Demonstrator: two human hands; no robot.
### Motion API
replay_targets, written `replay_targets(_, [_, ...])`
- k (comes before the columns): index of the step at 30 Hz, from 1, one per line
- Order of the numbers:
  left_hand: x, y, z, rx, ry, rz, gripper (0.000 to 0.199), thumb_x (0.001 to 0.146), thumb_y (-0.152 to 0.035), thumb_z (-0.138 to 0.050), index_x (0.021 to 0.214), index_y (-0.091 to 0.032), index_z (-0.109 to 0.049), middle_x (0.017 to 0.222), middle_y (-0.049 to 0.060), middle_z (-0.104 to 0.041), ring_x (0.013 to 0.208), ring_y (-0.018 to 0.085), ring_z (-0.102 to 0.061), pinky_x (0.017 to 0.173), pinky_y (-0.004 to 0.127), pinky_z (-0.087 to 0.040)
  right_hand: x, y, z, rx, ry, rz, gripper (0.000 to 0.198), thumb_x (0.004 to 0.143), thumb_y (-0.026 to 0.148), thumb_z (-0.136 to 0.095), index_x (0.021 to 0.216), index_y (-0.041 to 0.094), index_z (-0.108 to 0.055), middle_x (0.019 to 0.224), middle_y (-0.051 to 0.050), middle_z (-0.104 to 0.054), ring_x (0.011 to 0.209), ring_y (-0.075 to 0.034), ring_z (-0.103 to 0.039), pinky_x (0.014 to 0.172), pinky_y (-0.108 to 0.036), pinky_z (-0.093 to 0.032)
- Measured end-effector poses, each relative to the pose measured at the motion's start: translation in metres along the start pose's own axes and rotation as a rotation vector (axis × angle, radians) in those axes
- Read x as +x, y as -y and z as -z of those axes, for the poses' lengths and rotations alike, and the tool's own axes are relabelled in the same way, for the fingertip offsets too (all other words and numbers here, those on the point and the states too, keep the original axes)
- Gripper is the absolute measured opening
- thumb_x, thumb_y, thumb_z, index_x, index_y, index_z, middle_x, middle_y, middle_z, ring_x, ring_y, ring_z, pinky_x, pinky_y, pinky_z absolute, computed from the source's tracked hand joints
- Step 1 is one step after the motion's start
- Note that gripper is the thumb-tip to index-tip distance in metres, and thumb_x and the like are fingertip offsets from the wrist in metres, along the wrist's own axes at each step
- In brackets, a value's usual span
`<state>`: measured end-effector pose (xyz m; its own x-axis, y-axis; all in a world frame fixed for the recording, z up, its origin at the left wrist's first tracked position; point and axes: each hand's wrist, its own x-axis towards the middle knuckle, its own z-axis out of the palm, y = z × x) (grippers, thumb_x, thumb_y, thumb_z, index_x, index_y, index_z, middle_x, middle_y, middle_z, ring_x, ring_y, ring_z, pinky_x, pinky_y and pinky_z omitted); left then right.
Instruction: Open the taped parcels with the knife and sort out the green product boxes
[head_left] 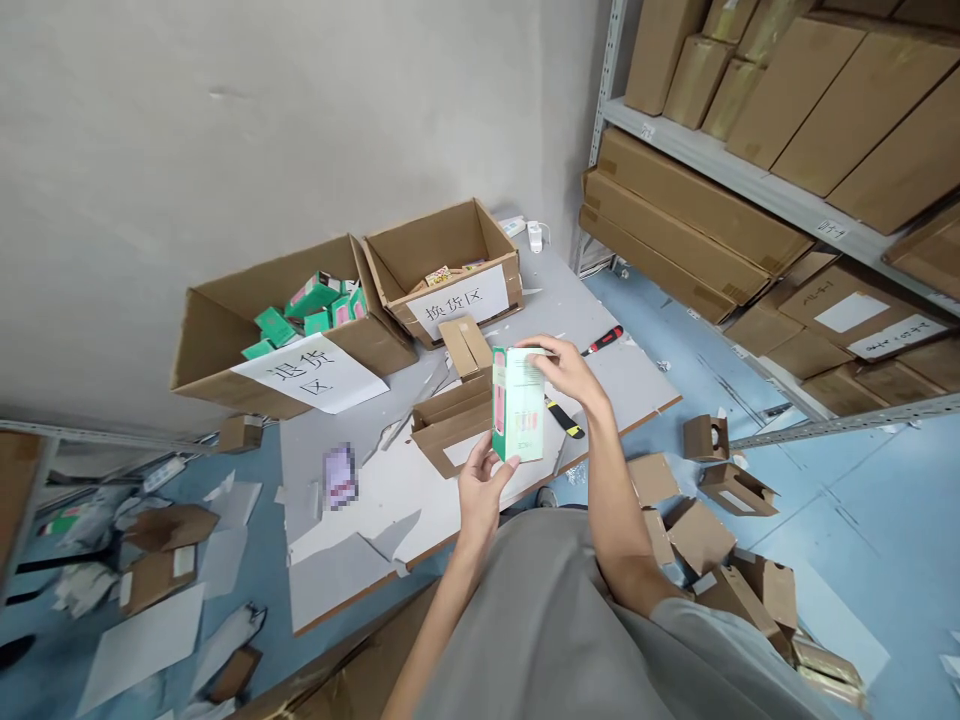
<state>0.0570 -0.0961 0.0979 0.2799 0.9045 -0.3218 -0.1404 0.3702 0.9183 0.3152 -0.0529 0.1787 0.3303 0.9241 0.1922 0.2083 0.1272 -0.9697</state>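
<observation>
A green and white product box (525, 405) with a pink panel on its side is held upright between my hands, above the table. My left hand (484, 480) grips its lower left corner, and my right hand (562, 368) holds its upper right edge. Just behind it, an opened small brown carton (450, 425) stands on the table, its flap (466, 345) raised. A black and yellow utility knife (564, 417) lies to the right of the box, below my right hand. Farther right is a red and black knife (606, 340).
Against the wall stand a large carton (225, 310) with several green boxes and another carton (420, 235) with small items, both labelled. A blurred purple item (341, 477) lies on the table (330, 590). Shelving (739, 145) rises at right; discarded cartons (701, 535) litter the floor.
</observation>
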Motion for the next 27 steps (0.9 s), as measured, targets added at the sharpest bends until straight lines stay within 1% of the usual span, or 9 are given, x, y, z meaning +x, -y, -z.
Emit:
replay_targets(2, [0.000,0.003,-0.002,0.078,-0.063,-0.065,0.087,0.072,-0.041,-0.109,0.151,-0.026,-0.074,0.152,0.013,-0.074,0.143,0.033,-0.069,0.123,0.049,-0.059,-0.001,0.005,-0.003,-0.078,-0.047,-0.012,0.035,0.096,0.058,-0.077,0.106,0.025,-0.085,0.116,-0.006,-0.088,0.112,-0.029,-0.079,0.102,-0.041,-0.060])
replay_targets(4, [-0.001,0.006,-0.005,0.124,-0.118,-0.133,0.088,0.071,-0.040,-0.109,0.150,-0.027,-0.073,0.155,0.013,-0.069,0.141,0.032,-0.068,0.121,0.047,-0.061,0.000,0.007,-0.008,-0.136,-0.085,0.003,0.037,0.093,0.061,-0.082,0.101,0.025,-0.083,0.108,-0.005,-0.088,0.106,-0.028,-0.079,0.102,-0.041,-0.059])
replay_targets(7, [-0.001,0.007,-0.007,0.131,-0.135,-0.177,0.088,0.072,-0.043,-0.110,0.150,-0.029,-0.072,0.164,0.014,-0.062,0.148,0.033,-0.064,0.122,0.045,-0.061,0.004,0.003,-0.015,-0.143,-0.136,0.024,0.029,0.093,0.055,-0.081,0.099,0.026,-0.081,0.107,-0.004,-0.088,0.104,-0.028,-0.079,0.102,-0.041,-0.060])
replay_targets(10, [0.002,0.004,-0.005,0.026,-0.093,-0.104,0.080,0.079,-0.051,-0.106,0.149,-0.030,-0.072,0.165,0.014,-0.065,0.152,0.034,-0.064,0.126,0.049,-0.058,0.009,-0.006,-0.016,-0.075,-0.174,0.043,0.026,0.094,0.050,-0.076,0.100,0.026,-0.082,0.110,-0.005,-0.089,0.108,-0.029,-0.080,0.106,-0.043,-0.060])
replay_targets(13, [0.010,0.003,0.002,-0.157,0.000,0.039,0.064,0.081,-0.055,-0.104,0.132,-0.025,-0.079,0.147,0.013,-0.078,0.145,0.032,-0.071,0.132,0.051,-0.054,0.011,-0.013,-0.015,0.027,-0.153,0.042,0.029,0.092,0.053,-0.078,0.101,0.025,-0.082,0.116,-0.007,-0.089,0.116,-0.031,-0.080,0.109,-0.044,-0.060])
replay_targets(15, [0.016,0.006,0.008,-0.225,0.074,0.135,0.057,0.077,-0.052,-0.105,0.120,-0.023,-0.081,0.131,0.011,-0.084,0.136,0.030,-0.077,0.133,0.050,-0.053,0.012,-0.014,-0.016,0.095,-0.119,0.033,0.031,0.092,0.055,-0.080,0.101,0.026,-0.082,0.120,-0.008,-0.089,0.121,-0.032,-0.080,0.110,-0.044,-0.061])
replay_targets(18, [0.021,0.012,0.015,-0.226,0.150,0.226,0.058,0.072,-0.042,-0.107,0.120,-0.022,-0.082,0.121,0.009,-0.087,0.125,0.027,-0.081,0.130,0.046,-0.056,0.013,-0.013,-0.020,0.181,-0.061,0.057,0.031,0.093,0.056,-0.080,0.102,0.026,-0.081,0.121,-0.009,-0.089,0.124,-0.032,-0.080,0.112,-0.046,-0.061])
replay_targets(22, [0.020,0.017,0.016,-0.221,0.142,0.238,0.067,0.066,-0.039,-0.109,0.125,-0.023,-0.082,0.121,0.008,-0.087,0.120,0.026,-0.082,0.123,0.043,-0.059,0.015,-0.011,-0.023,0.209,-0.034,0.093,0.028,0.094,0.054,-0.079,0.102,0.026,-0.080,0.119,-0.008,-0.089,0.122,-0.031,-0.081,0.113,-0.045,-0.060])
replay_targets(27, [0.012,0.011,0.010,-0.197,0.058,0.140,0.064,0.068,-0.041,-0.109,0.124,-0.023,-0.082,0.132,0.009,-0.085,0.128,0.029,-0.079,0.122,0.046,-0.058,0.013,-0.008,-0.020,0.148,-0.021,0.075,0.026,0.096,0.049,-0.075,0.104,0.025,-0.081,0.123,-0.008,-0.089,0.124,-0.030,-0.080,0.110,-0.043,-0.060])
